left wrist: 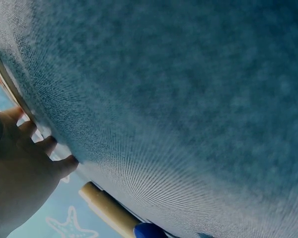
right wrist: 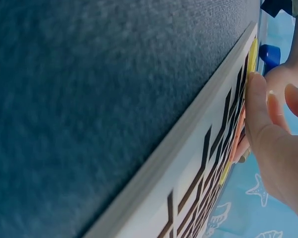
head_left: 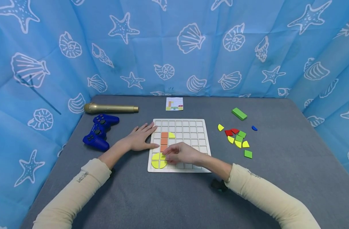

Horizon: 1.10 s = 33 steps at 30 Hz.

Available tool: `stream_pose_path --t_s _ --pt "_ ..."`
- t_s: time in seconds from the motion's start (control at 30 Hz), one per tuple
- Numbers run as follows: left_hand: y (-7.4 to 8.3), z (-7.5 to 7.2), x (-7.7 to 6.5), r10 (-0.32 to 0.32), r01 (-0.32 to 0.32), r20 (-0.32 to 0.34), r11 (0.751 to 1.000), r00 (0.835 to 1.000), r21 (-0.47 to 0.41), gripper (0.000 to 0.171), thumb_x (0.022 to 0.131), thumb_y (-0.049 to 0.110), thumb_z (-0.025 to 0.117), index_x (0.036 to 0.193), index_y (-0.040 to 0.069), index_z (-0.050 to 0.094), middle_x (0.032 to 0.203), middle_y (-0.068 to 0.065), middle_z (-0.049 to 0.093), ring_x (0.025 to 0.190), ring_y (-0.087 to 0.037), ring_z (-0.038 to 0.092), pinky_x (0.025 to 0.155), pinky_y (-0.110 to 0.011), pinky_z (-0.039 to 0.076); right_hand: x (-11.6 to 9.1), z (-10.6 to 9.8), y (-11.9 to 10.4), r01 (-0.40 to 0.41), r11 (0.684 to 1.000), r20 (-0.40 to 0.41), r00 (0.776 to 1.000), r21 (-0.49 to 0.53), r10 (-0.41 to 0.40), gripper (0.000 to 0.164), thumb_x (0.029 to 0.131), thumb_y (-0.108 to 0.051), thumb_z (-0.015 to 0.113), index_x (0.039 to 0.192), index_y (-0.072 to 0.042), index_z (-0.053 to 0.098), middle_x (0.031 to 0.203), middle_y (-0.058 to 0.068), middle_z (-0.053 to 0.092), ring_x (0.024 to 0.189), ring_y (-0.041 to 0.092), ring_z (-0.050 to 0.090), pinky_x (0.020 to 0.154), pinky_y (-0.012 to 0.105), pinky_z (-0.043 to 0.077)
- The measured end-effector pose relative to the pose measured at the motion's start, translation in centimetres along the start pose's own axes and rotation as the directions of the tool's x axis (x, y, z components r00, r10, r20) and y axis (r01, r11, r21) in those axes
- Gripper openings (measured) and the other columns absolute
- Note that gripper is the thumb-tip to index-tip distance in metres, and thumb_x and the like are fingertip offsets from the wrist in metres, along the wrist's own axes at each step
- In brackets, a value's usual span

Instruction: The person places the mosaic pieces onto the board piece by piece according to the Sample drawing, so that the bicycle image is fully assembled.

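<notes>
A white grid board (head_left: 206,140) lies on the table, with square cells marked by dark lines. My left hand (head_left: 138,139) rests on its left edge, fingers spread. My right hand (head_left: 181,153) is over the lower left cells, its fingertips at a yellow quarter-circle tile (head_left: 163,156); in the right wrist view a straight finger (right wrist: 257,94) touches the yellow there, other fingers apart from it. More yellow tiles (head_left: 155,164) sit in the corner cells. Above them runs a column of orange square tiles (head_left: 164,141), with a yellow quarter-circle (head_left: 171,135) beside its top.
Loose yellow, red and green tiles (head_left: 240,133) lie right of the board, near a green block (head_left: 239,114) and a small blue piece (head_left: 254,128). A printed pattern card (head_left: 174,104) lies behind the board. A blue game controller (head_left: 101,132) and gold microphone (head_left: 111,108) lie left.
</notes>
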<state>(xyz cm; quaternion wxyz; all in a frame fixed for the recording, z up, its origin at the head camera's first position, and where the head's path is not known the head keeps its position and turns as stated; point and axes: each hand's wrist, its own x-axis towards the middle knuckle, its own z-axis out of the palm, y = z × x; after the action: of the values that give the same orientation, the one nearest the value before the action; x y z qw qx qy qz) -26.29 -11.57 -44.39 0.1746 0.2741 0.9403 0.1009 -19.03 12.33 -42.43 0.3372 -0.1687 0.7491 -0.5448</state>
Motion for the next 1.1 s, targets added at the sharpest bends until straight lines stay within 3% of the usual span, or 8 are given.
stream_pose_path --t_s 0.67,0.93,1.1 --pt "0.1 -0.1 0.1 -0.001 0.001 0.008 1.0 1.0 -0.004 0.092 0.088 0.069 0.047 0.155 0.018 0.011 0.159 -0.005 0.003 0.144 -0.031 0.002 0.11 -0.057 0.005 -0.4 0.2 0.1 -0.038 0.993 0.037 0.999 0.108 0.034 0.025 0.097 -0.007 0.054 0.119 0.003 0.061 0.103 0.014 0.067 0.092 0.023 0.065 0.081 0.036 0.053" --pt "0.0 0.1 0.1 0.003 -0.003 0.001 1.0 1.0 0.004 0.092 0.088 0.069 0.047 0.155 0.018 0.011 0.159 -0.005 0.004 0.144 -0.031 0.003 0.11 -0.058 0.005 -1.1 -1.0 0.9 -0.104 0.982 0.082 0.992 0.16 0.092 0.032 0.098 -0.018 0.057 0.121 0.002 0.063 0.103 0.013 0.067 0.088 0.02 0.064 0.083 0.035 0.052" --pt "0.1 0.1 0.0 0.011 -0.011 -0.01 1.0 1.0 0.004 0.091 0.088 0.066 0.048 0.155 0.017 0.012 0.159 -0.006 0.005 0.143 -0.032 0.003 0.109 -0.059 0.005 -2.4 -2.5 1.7 -0.096 0.962 0.108 0.992 0.257 0.071 0.036 0.101 -0.017 0.051 0.126 0.008 0.056 0.102 0.016 0.066 0.087 0.019 0.064 0.084 0.037 0.052"
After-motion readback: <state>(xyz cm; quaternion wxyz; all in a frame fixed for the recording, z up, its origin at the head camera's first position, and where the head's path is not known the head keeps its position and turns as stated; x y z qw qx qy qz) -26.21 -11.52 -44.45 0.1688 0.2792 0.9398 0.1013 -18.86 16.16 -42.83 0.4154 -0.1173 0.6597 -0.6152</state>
